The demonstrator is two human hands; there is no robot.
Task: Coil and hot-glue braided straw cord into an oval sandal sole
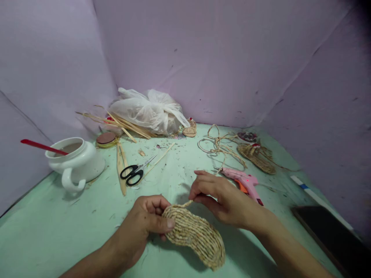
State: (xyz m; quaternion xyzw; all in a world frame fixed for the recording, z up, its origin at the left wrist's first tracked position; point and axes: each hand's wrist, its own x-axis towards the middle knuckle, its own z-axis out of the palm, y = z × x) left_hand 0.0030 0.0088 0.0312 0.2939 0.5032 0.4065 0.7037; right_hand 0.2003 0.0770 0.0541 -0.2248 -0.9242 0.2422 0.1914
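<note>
A slipper-sole shape of coiled straw cord (194,233) is held above the green table, tilted down to the right. My left hand (150,222) grips its left end, thumb on top and fingers behind. Between the thumb and fingers of my right hand (217,195) is pinched the loose cord end (187,203) that leaves the sole's upper edge. Just beyond my right hand lies a pink glue gun (242,179) with an orange trigger and a small red light. Black-handled scissors (136,173) rest farther off to the left, blades partly apart.
At the left stands a white pot (77,160) with a red stick (43,146) in it. Straw strips (130,125) and a white plastic bag (147,110) lie at the back. Loose cord (218,144), a finished-looking straw slipper (257,158) and a dark flat slab (327,239) are to the right.
</note>
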